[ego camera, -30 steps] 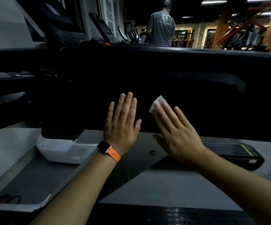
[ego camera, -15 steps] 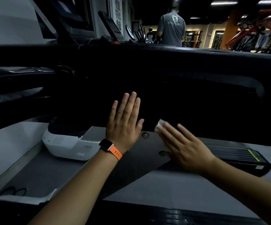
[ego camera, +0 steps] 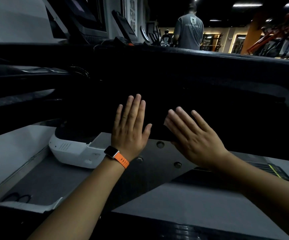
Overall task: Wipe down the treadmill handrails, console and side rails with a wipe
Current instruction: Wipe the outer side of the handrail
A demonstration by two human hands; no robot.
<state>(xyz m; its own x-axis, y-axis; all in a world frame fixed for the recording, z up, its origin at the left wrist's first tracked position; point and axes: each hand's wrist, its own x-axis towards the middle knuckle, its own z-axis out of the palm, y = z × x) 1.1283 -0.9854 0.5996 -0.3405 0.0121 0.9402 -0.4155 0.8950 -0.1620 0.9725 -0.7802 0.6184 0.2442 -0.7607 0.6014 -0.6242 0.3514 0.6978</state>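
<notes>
While both palms lie flat on the treadmill panel [ego camera: 209, 101], left hand [ego camera: 130, 134] fingers [ego camera: 136, 110] pressed together, right hand [ego camera: 194, 141] fingers [ego camera: 185, 118] spread. Wipe not visible; possibly under right palm, cannot tell. Risk: wipe bunches or slips, bare skin smears panel.

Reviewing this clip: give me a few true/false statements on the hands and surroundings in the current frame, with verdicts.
1. The left hand lies flat, fingers straight, against the dark panel. True.
2. The watch sits on the right wrist. False: it is on the left wrist, on an orange band.
3. The right hand has straight, spread fingers. True.
4. The left hand pinches a wipe. False: it holds nothing, and no wipe shows.
5. The person in a grey shirt faces the camera. False: their back is turned.
</notes>
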